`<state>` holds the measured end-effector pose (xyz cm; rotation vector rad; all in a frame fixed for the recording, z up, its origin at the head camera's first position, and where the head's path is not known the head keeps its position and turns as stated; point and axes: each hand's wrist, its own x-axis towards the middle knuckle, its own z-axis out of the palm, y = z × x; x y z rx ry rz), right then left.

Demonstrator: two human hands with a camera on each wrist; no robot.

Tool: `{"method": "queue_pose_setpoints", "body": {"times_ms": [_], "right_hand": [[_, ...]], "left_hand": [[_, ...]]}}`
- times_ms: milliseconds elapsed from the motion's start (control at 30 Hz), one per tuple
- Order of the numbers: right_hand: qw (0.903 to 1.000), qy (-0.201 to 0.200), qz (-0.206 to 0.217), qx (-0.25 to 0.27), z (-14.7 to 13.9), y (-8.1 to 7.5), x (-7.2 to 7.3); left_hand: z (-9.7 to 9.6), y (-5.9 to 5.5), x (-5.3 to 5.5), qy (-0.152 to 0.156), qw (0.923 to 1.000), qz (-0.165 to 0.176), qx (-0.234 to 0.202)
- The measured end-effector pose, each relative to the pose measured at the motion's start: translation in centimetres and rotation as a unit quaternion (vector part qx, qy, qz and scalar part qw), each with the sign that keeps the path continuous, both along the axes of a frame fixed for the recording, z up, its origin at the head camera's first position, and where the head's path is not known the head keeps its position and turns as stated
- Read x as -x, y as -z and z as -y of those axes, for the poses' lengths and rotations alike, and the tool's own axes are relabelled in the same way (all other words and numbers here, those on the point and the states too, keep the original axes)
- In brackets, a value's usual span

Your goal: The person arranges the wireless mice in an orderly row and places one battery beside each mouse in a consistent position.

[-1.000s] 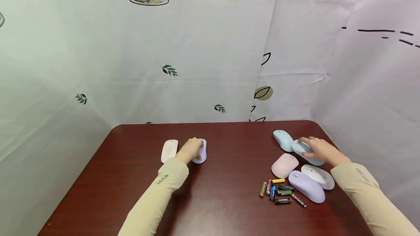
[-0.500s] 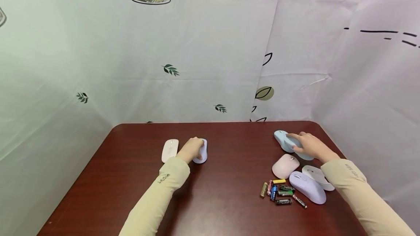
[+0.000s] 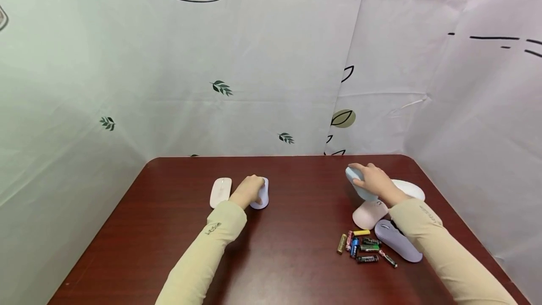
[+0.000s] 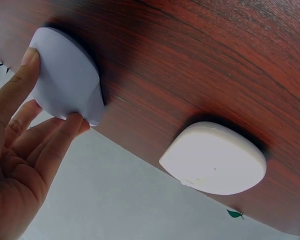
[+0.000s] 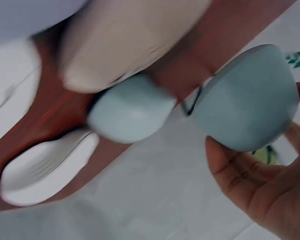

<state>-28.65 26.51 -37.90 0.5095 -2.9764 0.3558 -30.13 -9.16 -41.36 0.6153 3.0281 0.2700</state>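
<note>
My left hand (image 3: 249,190) grips a lavender computer mouse (image 3: 264,195) on the table, thumb on one side and fingers on the other in the left wrist view. A pale mouse (image 3: 220,193) lies just left of it. My right hand (image 3: 377,183) holds a light blue mouse (image 5: 247,100) between thumb and fingers, above the table. A second light blue mouse (image 5: 132,110) lies on the table in the right wrist view. Below the right hand in the head view are a pink mouse (image 3: 369,215) and another lavender mouse (image 3: 398,241), partly covered by the sleeve.
A white mouse (image 3: 410,190) lies right of the right hand. Another white mouse (image 5: 7,90) shows at the left of the right wrist view. Several batteries (image 3: 368,248) lie in front of the pink mouse. A printed white curtain (image 3: 271,60) backs the brown table (image 3: 292,248).
My right hand has taken up the light blue mouse and moved left with it, over the other light blue mouse. A white mouse behind has come into sight. The left hand has stayed put.
</note>
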Motion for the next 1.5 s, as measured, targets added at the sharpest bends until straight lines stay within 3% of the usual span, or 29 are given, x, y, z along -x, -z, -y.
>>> {"method": "queue_pose_setpoints", "body": {"times_ms": [200,467,800,1067,1500], "right_hand": [[0.9975,0.006,0.07,0.009,3.2,-0.3,0.1],[0.9946,0.023,0.097,0.03,6.4,0.1,1.0],[0.9836,0.033,0.149,0.096,10.2,1.9,1.3],[0.9832,0.025,0.136,0.12,12.1,2.3,1.6],[0.9882,0.025,0.129,0.08,15.6,2.3,2.5]], "left_hand": [[0.1,0.1,-0.1,-0.001,1.0,-0.001,0.0],[0.0,0.1,0.0,-0.002,1.0,-0.009,-0.004],[0.0,0.6,-0.1,-0.004,1.0,-0.002,-0.004],[-0.1,0.4,0.0,-0.009,1.0,0.004,-0.001],[-0.2,0.2,0.0,-0.004,1.0,-0.001,0.0]]}}
